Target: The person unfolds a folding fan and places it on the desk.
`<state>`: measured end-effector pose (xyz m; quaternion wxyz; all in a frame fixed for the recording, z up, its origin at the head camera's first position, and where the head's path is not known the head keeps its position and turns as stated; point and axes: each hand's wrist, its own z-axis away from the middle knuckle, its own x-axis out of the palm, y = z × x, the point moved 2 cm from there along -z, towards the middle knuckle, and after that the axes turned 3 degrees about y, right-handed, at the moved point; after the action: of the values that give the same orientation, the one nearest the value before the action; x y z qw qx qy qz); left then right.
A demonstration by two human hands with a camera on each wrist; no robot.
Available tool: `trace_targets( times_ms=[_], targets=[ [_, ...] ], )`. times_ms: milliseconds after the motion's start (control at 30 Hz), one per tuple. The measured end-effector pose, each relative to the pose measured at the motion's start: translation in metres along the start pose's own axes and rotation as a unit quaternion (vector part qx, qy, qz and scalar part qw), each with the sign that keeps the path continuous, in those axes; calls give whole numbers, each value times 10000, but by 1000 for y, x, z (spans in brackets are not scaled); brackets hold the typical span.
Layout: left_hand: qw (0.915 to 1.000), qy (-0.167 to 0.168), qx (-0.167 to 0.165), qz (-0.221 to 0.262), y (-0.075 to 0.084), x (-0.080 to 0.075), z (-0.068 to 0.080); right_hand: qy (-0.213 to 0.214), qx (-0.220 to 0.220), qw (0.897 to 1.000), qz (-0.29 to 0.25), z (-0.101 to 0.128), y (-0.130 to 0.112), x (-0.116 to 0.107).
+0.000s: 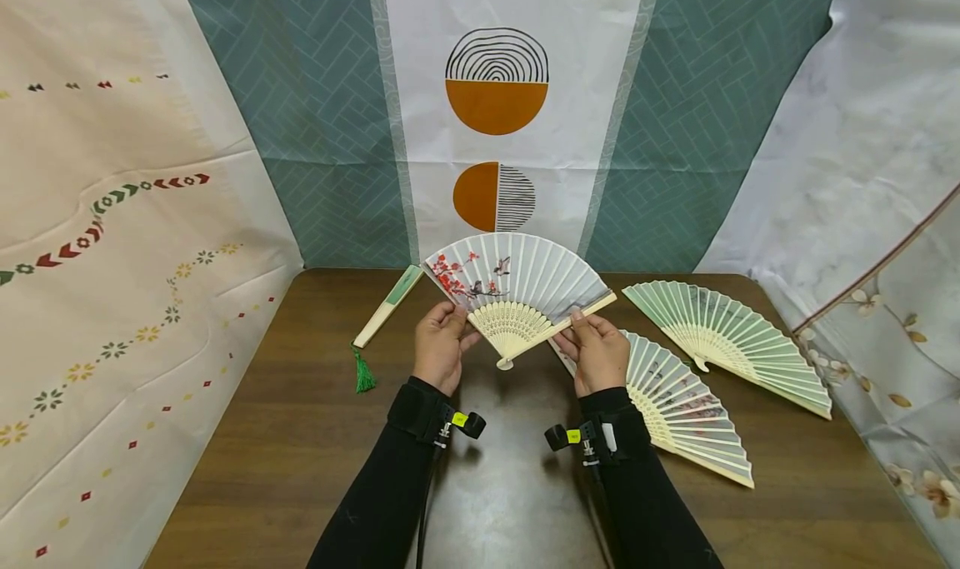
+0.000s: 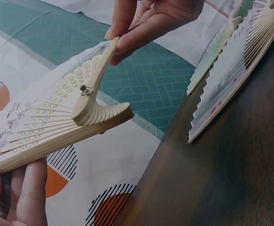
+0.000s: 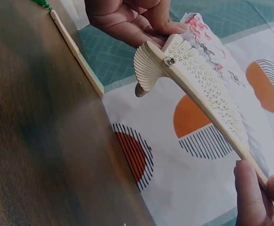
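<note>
I hold a white folding fan [image 1: 517, 290] with red blossoms and pale wooden ribs spread open above the brown table [image 1: 300, 436]. My left hand [image 1: 456, 317] pinches its left outer rib, and my right hand [image 1: 581, 321] pinches its right outer rib. In the left wrist view the fan [image 2: 56, 122] shows its pivot rivet, with my left fingers [image 2: 28, 188] under the stacked ribs and my right hand [image 2: 141, 28] holding the end rib from above. The right wrist view shows the fan [image 3: 198, 80] between my right fingertips [image 3: 250, 188] and my left hand [image 3: 132, 19].
A closed green fan [image 1: 390, 306] with a green tassel [image 1: 363, 376] lies at the table's back left. Two open fans lie on the right, a pale green one [image 1: 731, 336] and a white painted one [image 1: 682, 402]. Patterned cloths hang behind and on both sides.
</note>
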<state>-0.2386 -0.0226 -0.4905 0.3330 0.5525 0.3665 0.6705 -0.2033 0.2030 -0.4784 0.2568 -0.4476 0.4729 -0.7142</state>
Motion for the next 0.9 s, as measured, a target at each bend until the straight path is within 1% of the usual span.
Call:
trace_targets(
  times_ms=[167, 267, 500, 767, 900],
  targets=[
    [9999, 112, -14, 33, 1, -1, 0, 57, -45, 9999, -100, 0, 0, 1],
    [9999, 111, -3, 117, 1, -2, 1, 103, -54, 9998, -151, 0, 0, 0],
    [9989, 100, 57, 460, 1, -2, 0, 217, -64, 9995, -210, 0, 0, 0],
    [9966, 137, 130, 801, 2, -2, 0, 427, -14, 9979, -485, -1, 1, -2],
    [9954, 185, 175, 922, 2, -3, -1, 459, -28, 9968, -648, -1, 1, -2]
  ],
)
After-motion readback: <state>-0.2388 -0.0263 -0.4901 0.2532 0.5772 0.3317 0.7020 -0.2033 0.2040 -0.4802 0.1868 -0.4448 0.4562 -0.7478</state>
